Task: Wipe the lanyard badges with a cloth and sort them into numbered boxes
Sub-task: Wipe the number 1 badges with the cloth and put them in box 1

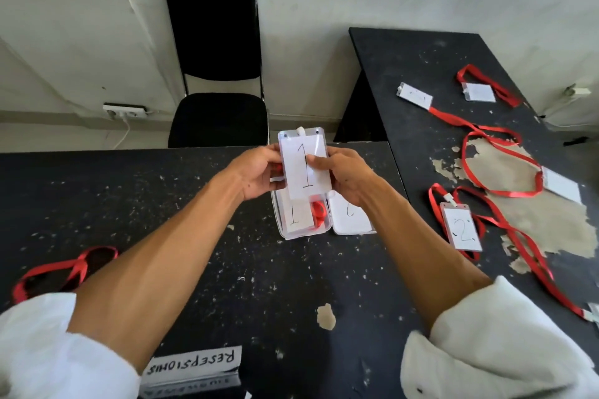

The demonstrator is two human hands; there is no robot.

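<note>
Left hand (256, 172), right hand (350, 178) holding 1 badge (303, 168) (numbered), 2 boxes (279, 225) (337, 231)

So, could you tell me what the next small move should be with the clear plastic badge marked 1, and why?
Probably lower the clear plastic badge marked 1 into the transparent box labelled 1 beneath it: the left hand and right hand hold it just above that box, and the numbers match.

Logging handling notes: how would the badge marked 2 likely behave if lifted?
The badge marked 2 looks a flat plastic sleeve, so probably stiff and light. Its red lanyard lies in loose loops, so likely floppy and trailing.
</note>
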